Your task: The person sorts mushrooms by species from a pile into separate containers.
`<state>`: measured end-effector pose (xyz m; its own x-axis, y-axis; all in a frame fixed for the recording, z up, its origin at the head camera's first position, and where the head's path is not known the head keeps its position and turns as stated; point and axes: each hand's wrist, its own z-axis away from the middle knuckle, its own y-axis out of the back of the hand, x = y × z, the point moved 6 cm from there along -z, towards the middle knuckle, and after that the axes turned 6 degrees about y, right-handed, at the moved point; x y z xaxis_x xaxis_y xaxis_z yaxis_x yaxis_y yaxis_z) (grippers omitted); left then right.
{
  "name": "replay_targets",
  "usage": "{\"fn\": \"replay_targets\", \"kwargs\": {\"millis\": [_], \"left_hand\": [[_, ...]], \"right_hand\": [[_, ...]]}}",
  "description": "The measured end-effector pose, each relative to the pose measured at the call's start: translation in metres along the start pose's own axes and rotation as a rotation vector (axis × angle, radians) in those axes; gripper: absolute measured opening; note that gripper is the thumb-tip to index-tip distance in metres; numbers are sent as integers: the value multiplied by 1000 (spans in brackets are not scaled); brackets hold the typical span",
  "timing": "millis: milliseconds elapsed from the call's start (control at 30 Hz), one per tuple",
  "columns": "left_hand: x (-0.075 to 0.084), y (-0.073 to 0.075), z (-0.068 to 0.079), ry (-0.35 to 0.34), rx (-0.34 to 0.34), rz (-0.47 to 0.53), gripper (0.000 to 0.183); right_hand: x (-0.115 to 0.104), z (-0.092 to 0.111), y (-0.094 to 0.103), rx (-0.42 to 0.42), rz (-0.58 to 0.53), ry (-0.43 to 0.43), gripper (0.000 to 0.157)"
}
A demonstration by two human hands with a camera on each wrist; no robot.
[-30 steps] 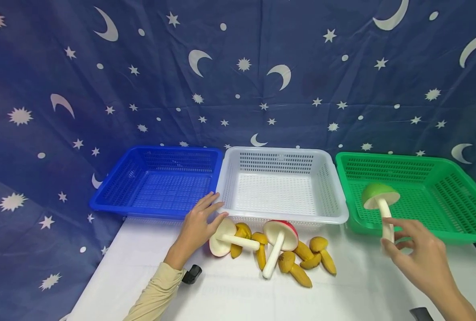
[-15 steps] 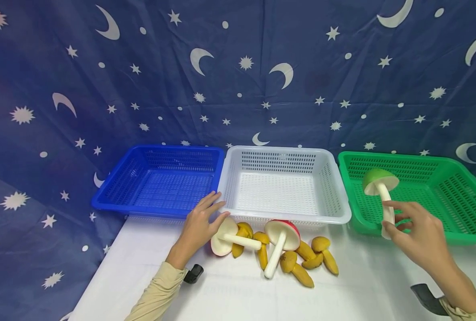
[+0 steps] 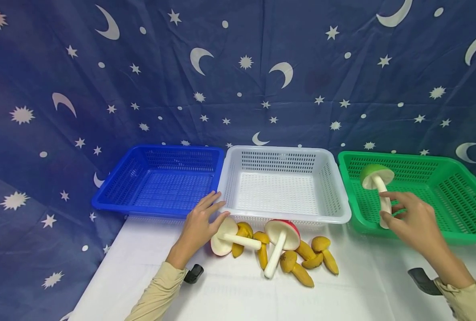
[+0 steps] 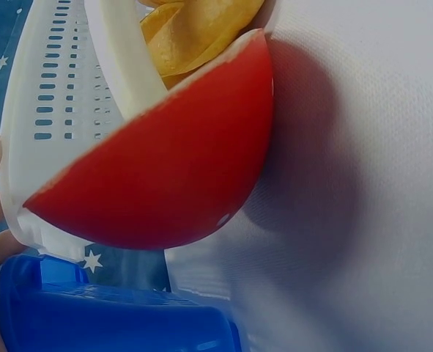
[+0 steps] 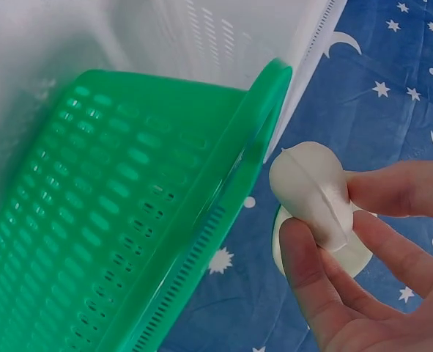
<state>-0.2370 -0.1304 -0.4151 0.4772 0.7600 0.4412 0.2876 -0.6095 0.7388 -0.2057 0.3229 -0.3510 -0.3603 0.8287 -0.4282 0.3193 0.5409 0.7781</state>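
Note:
My right hand (image 3: 412, 220) pinches the white stem of a green-capped toy mushroom (image 3: 376, 174) and holds it cap-up over the near left part of the green basket (image 3: 446, 178). In the right wrist view the stem's end (image 5: 311, 187) shows between thumb and fingers, with the cap mostly hidden behind it. My left hand (image 3: 199, 225) has its fingers spread at the front left corner of the white basket (image 3: 286, 217), holding nothing. Close beside it lies a red-capped mushroom (image 3: 225, 238), its red dome (image 4: 179, 161) large in the left wrist view.
A second red-capped mushroom (image 3: 282, 236) lies among several yellow-brown mushrooms (image 3: 300, 272) on the white-covered table (image 3: 238, 303). The blue basket (image 3: 169, 209) stands left of the white one. Behind the baskets hangs a dark blue cloth (image 3: 229, 53) with moons and stars.
My right hand has carried the green-capped mushroom farther forward over the green basket. The left hand stays where it was, and the things on the table lie as before.

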Motion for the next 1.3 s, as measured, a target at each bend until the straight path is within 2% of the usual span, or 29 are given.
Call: {"fn": "replay_targets", "kwargs": {"millis": [633,1300], "left_hand": [[-1,-1,0,-7,12,-14,33],[0,-1,1,-21,22,-17,32]], "right_hand": [[25,-22,-21,-103,1,-20,39],[45,-29,-52,-300,-47,-145,47]]}}
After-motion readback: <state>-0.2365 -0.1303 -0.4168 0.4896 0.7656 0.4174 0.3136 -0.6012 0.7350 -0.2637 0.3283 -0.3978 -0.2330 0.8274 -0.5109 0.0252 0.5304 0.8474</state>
